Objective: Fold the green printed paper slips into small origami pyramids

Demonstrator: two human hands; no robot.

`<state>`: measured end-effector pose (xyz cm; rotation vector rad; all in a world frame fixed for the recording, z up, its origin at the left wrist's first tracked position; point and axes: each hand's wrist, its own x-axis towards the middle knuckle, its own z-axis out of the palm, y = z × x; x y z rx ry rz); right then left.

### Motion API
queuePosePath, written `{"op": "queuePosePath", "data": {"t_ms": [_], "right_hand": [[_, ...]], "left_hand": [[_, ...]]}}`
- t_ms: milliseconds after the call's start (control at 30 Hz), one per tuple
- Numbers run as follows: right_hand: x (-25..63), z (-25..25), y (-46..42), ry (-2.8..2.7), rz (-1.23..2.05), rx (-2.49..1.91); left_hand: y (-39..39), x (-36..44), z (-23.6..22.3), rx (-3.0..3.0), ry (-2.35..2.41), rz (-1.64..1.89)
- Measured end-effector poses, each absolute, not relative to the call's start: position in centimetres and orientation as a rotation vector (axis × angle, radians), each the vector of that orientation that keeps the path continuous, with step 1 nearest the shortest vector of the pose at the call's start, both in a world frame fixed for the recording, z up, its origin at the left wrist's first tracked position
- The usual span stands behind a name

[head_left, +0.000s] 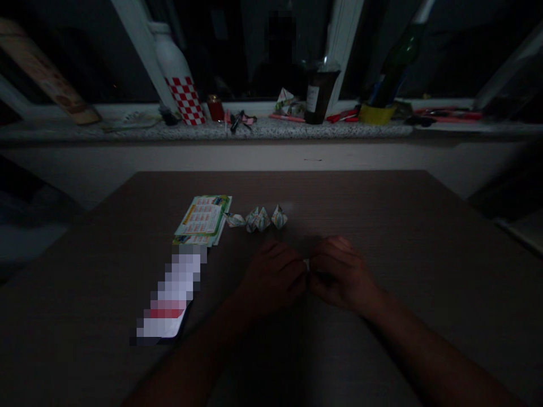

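Observation:
My left hand [275, 274] and my right hand [339, 271] meet over the middle of the table, fingers curled and pinching. Between their fingertips shows a pale corner of a small piece of paper [306, 264]; the rest is hidden by the fingers. Just beyond the hands stand several folded paper pieces [262, 219] with pointed tips, in a loose row. To their left lies a stack of printed paper sheets [199, 219], green-edged with red and yellow print. A phone [173, 294] with a lit, blurred-out screen lies below the stack, left of my left forearm.
Behind the brown table [424, 226] runs a stone windowsill [263, 129]. On it stand a white bottle with red checks [184, 90], a small red jar [215, 107], a dark plastic cup [320, 93] and a green bottle [394, 65] in a yellow holder [376, 113]. The room is dim.

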<state>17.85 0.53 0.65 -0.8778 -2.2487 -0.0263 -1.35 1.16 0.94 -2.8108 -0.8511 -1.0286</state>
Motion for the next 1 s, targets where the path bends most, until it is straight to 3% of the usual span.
{"op": "queuePosePath", "data": {"t_ms": [667,1000], "right_hand": [[22.3,0.8,1.6,-2.062,-0.032,-0.956],[20.5,1.4,0.8,-2.133,0.054,-0.916]], "left_hand": [[2.1,-4.1,1.6,-2.690,-1.055,-1.146],[1.8,-3.4,1.6,-2.718,-0.999,-1.157]]}}
